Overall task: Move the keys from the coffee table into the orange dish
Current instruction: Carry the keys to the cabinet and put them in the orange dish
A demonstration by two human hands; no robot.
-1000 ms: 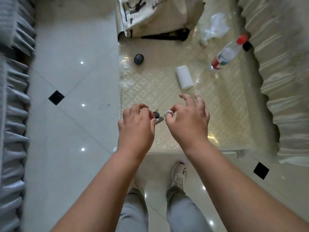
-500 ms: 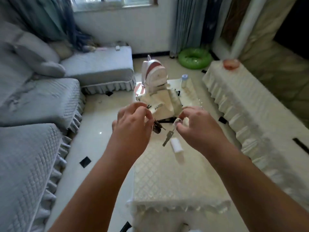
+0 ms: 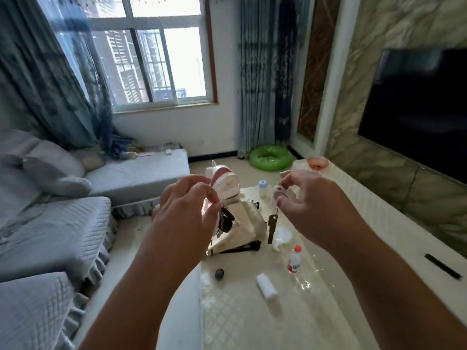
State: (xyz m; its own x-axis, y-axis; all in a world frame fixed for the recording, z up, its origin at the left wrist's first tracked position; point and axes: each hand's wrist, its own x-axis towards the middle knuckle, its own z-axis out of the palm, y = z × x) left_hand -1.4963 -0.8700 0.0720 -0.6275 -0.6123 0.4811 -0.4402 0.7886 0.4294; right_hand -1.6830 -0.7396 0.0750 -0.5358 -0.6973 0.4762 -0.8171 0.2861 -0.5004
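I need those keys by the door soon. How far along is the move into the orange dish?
Done: the keys are off the coffee table. In hand: the left hand pinches a dark key bunch; the right hand pinches a white tag with a single key dangling. Left: the orange dish on the far cabinet has not received them.

Probably a home's living room: sofa (image 3: 75, 223), television (image 3: 417, 117), curtains (image 3: 262, 72).

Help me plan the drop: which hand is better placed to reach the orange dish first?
Right. The right hand, holding a key, is raised on the side of the orange dish; the left hand, with its dark keys, is farther across.
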